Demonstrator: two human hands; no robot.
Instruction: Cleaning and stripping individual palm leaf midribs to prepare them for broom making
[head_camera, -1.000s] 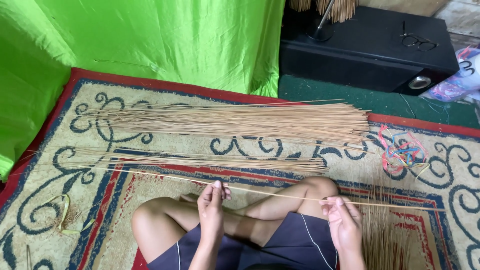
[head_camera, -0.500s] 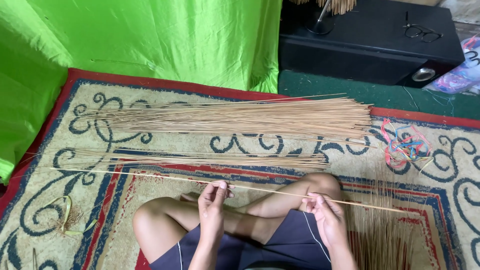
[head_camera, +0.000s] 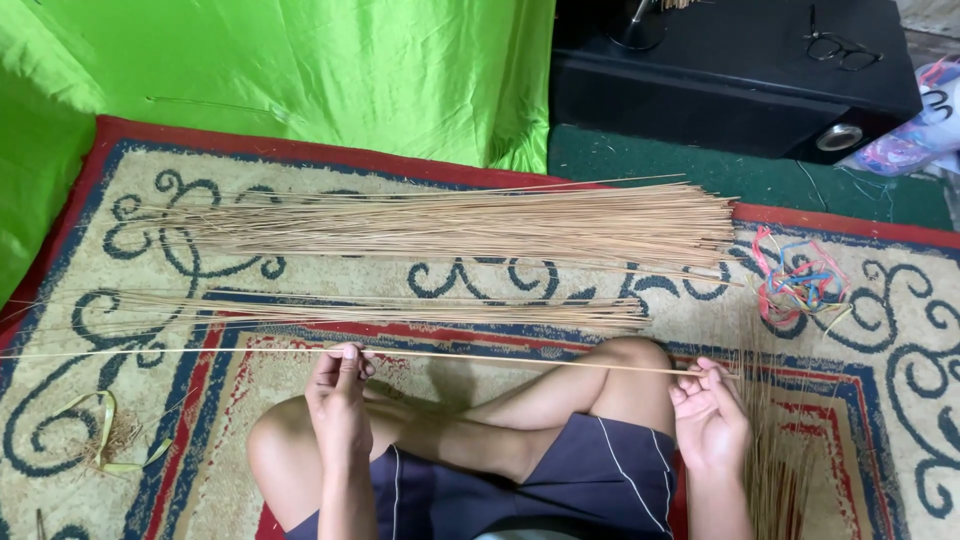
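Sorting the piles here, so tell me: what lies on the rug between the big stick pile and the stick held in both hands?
A thinner row of sticks lies between the big stick pile and the held stick, in the head view.

Home floor used as craft spot. Patterned rug with red border underfoot; green cloth hung as backdrop at far left; black speaker box far right, eyeglasses on top. Bundles of thin sticks spread across rug; coloured bands right.
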